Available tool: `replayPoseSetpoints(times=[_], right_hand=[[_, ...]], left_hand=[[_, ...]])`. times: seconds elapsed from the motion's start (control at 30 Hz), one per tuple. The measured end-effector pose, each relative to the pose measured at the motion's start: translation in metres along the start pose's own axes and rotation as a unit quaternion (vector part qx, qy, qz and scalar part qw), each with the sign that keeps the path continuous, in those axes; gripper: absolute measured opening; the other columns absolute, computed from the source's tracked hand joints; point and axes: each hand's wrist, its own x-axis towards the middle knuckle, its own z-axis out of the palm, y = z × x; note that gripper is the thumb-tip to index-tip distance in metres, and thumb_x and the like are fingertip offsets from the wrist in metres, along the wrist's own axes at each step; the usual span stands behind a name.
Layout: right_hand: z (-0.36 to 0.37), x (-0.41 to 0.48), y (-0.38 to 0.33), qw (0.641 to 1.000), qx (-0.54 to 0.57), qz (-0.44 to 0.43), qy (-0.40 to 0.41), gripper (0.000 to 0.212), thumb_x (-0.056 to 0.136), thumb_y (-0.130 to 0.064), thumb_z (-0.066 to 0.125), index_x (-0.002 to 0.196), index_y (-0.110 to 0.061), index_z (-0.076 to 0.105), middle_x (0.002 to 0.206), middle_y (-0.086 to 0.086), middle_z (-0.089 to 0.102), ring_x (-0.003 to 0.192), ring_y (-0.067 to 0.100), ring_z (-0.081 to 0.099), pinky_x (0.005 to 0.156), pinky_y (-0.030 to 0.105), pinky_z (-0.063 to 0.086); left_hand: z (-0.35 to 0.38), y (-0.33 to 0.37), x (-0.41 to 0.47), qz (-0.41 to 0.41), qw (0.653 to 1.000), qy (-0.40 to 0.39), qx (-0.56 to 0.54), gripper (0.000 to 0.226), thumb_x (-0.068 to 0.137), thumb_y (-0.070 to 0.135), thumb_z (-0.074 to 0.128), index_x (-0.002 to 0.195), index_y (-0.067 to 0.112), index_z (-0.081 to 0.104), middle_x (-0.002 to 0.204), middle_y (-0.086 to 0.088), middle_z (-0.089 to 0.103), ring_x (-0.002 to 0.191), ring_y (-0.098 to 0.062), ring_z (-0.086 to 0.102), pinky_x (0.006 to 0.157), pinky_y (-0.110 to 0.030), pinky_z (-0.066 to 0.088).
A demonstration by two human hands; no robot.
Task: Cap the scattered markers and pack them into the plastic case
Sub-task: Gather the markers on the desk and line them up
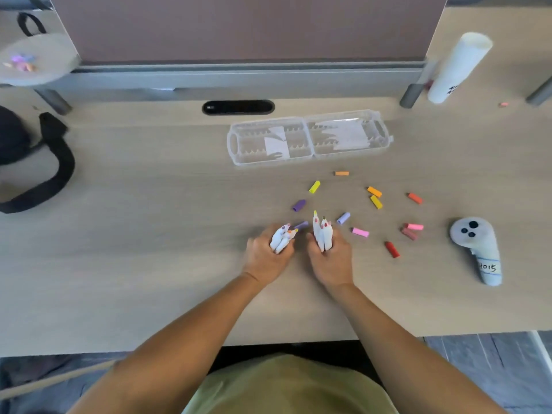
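White markers (323, 234), clear ribbed case (309, 139)

the markers (324, 234) are white with yellow, red and orange tips. the caps (360, 232) are orange, yellow, purple, lilac, pink and red. the case (248, 144) is clear, the desk (149, 249) pale wood-grain, the controller (481, 246) grey with black buttons (473, 225).

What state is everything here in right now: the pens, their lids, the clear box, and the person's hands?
plastic case: open, lying flat, no markers inside.
left hand: grips a bunch of markers.
right hand: grips another bunch.
left markers: uncapped, tips pointing away from the person.
right markers: uncapped, tips pointing away from the person.
caps: off, scattered loose on the desk.
controller: lying on the desk, untouched.
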Motion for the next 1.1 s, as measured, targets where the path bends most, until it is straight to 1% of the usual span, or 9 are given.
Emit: replayPoseSetpoints(times=[0.17,0.27,0.33,0.43,0.57,0.7,0.9,1.03,1.1], right_hand=[[-0.001,0.004,0.007,0.998,0.002,0.018,0.064,0.039,0.091,-0.010,0.065,0.072,-0.036,0.044,0.059,-0.012,0.043,0.059,0.002,0.048,0.062,0.029,0.035],[-0.003,0.010,-0.002,0.997,-0.020,-0.029,0.067,0.043,0.092,-0.009,0.065,0.070,-0.040,0.043,0.061,-0.016,0.044,0.063,-0.003,0.049,0.064,0.024,0.036],[-0.002,0.011,0.010,0.995,-0.050,-0.079,0.039,0.027,0.092,-0.015,0.063,0.078,-0.038,0.058,0.074,-0.019,0.053,0.076,-0.003,0.052,0.074,0.020,0.041],[0.005,0.012,0.039,0.993,-0.095,-0.068,0.027,0.017,0.089,-0.028,0.059,0.087,-0.013,0.066,0.083,-0.002,0.063,0.080,0.020,0.058,0.077,0.039,0.046],[0.000,0.010,0.025,0.998,-0.038,0.045,0.039,0.012,0.092,-0.019,0.063,0.084,-0.027,0.059,0.076,-0.015,0.058,0.070,0.006,0.054,0.067,0.025,0.040],[-0.038,0.002,0.005,0.967,0.013,0.244,0.067,0.019,0.092,-0.025,0.063,0.080,-0.012,0.056,0.065,-0.003,0.051,0.058,0.014,0.045,0.057,0.031,0.038],[-0.106,0.002,0.019,0.870,0.099,0.460,0.151,0.025,0.087,-0.035,0.068,0.081,-0.012,0.061,0.068,0.004,0.052,0.062,0.021,0.047,0.061,0.034,0.041],[-0.131,0.027,0.041,0.868,0.106,0.479,0.073,0.026,0.086,-0.024,0.069,0.101,-0.002,0.071,0.069,0.008,0.065,0.066,0.023,0.060,0.069,0.038,0.053],[-0.135,0.048,0.046,0.863,0.133,0.485,0.042,0.026,0.088,-0.014,0.066,0.106,0.005,0.067,0.076,0.013,0.066,0.065,0.026,0.063,0.066,0.036,0.055]], left_hand=[[-0.010,0.014,0.000,-0.066,0.997,0.020,-0.041,0.029,0.081,0.013,0.073,0.067,0.020,0.048,0.060,0.001,0.056,0.064,-0.024,0.060,0.062,-0.025,0.042],[-0.016,0.015,0.001,-0.079,0.994,0.012,-0.070,0.040,0.080,0.009,0.074,0.063,0.025,0.042,0.053,0.003,0.051,0.053,-0.012,0.049,0.060,-0.022,0.037],[-0.014,0.010,0.004,-0.084,0.994,0.005,-0.074,0.041,0.080,0.008,0.074,0.063,0.028,0.043,0.051,0.009,0.052,0.056,-0.012,0.050,0.061,-0.022,0.039],[-0.005,-0.003,0.009,-0.042,0.999,-0.006,-0.017,0.024,0.081,0.007,0.074,0.071,0.020,0.057,0.071,0.005,0.071,0.072,-0.015,0.066,0.071,-0.025,0.046],[-0.012,0.004,0.008,-0.051,0.998,-0.017,-0.027,0.004,0.083,0.010,0.073,0.085,0.007,0.070,0.088,-0.003,0.076,0.083,-0.014,0.069,0.071,-0.014,0.044],[-0.028,0.024,0.010,-0.158,0.978,-0.124,-0.047,0.034,0.084,0.017,0.071,0.056,0.018,0.051,0.047,0.008,0.047,0.046,-0.014,0.044,0.050,-0.025,0.036],[-0.029,0.050,0.021,-0.283,0.920,-0.252,-0.103,0.026,0.075,0.016,0.063,0.068,0.037,0.076,0.070,0.007,0.067,0.060,-0.018,0.048,0.047,-0.022,0.036],[-0.016,0.051,0.044,-0.337,0.887,-0.280,-0.148,0.033,0.066,0.016,0.064,0.098,0.018,0.073,0.110,0.020,0.071,0.073,-0.022,0.058,0.063,-0.030,0.042],[-0.010,0.053,0.054,-0.360,0.876,-0.271,-0.174,0.043,0.064,0.017,0.068,0.107,0.017,0.067,0.114,0.014,0.072,0.080,-0.026,0.062,0.077,-0.040,0.043]])
